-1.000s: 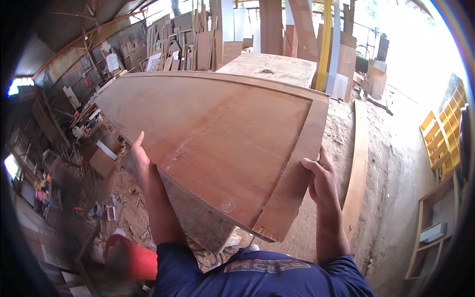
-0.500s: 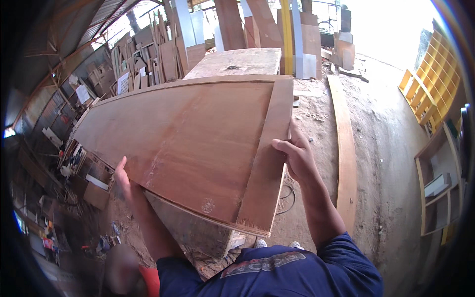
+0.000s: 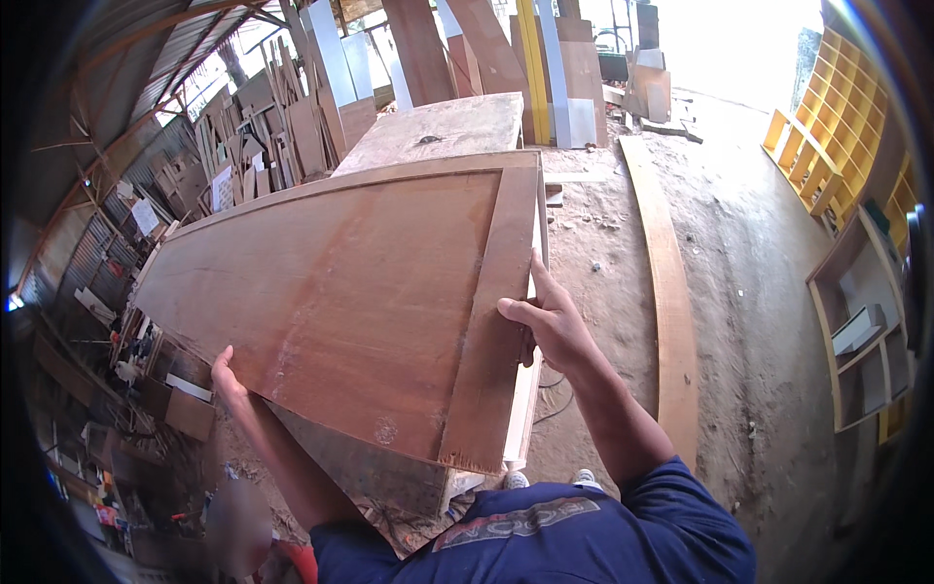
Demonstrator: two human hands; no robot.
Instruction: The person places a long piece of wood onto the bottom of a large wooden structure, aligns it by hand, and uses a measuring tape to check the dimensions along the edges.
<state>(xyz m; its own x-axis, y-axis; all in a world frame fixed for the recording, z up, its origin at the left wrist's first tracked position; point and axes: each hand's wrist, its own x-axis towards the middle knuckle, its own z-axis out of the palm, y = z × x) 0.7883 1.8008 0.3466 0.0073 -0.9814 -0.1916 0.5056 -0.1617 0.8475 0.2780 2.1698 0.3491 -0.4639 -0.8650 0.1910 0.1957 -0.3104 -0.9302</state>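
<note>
A long brown wooden door panel (image 3: 360,292), with a raised frame along its far side and right end, slants across the middle. My right hand (image 3: 555,326) grips its right end, thumb on top and fingers bent at the edge, partly hidden beneath. On the near long edge, toward the left, my left hand (image 3: 229,375) holds the panel with its fingertips showing over the rim; the rest of that grip is hidden. Underneath stands a worn wooden bench (image 3: 389,462), mostly covered, and a pale edge (image 3: 525,409) shows below the panel's right end.
A pale tabletop (image 3: 438,131) stands beyond the panel. On the dirt floor to the right lies a long plank (image 3: 662,292). Farther right are a yellow gridded rack (image 3: 846,117) and an open wooden cabinet frame (image 3: 861,331). Boards (image 3: 418,49) lean at the back.
The panel's right end has shifted left with my right hand, baring more of the pale edge beneath it. My left hand stays at the near edge. The view has turned slightly.
</note>
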